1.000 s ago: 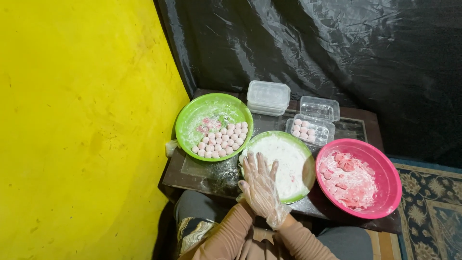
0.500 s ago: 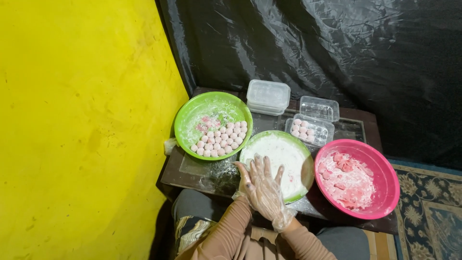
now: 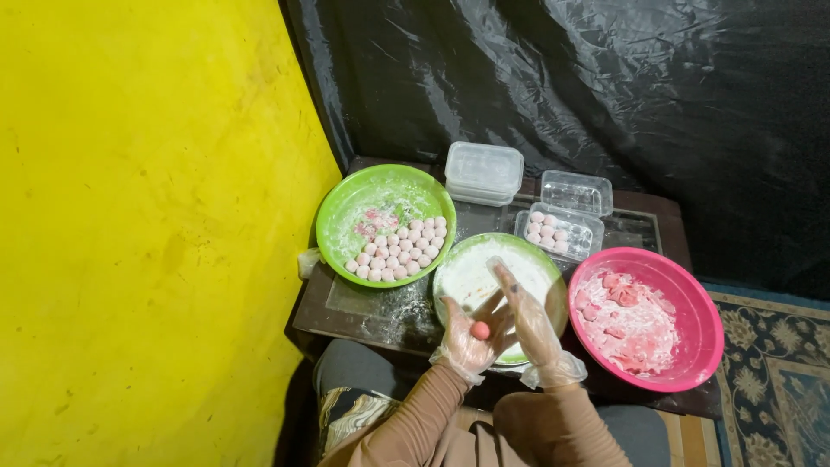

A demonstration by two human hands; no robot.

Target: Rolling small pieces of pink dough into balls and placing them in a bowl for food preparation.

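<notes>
Both my hands wear thin clear plastic gloves. My left hand [image 3: 467,342] lies palm up over the near rim of a green bowl of white flour [image 3: 462,268], and a small pink dough ball [image 3: 480,330] rests on its palm. My right hand [image 3: 526,318] stands edge-on just right of the ball, its fingers straight and together, touching the left hand's fingertips. A larger green bowl [image 3: 339,218] at the left holds several floured pink balls. At the right, a pink bowl [image 3: 702,346] holds floured pink dough pieces.
The bowls stand on a small dark table [image 3: 322,313] dusted with flour. At the back are stacked lidded clear plastic boxes [image 3: 483,171], an open clear box with several balls [image 3: 558,233] and an empty one [image 3: 576,192]. Yellow wall left, black plastic sheet behind, patterned rug right.
My hands were pressed flat together, palm on palm. They have now parted, the left palm is turned up and the pink ball shows on it.
</notes>
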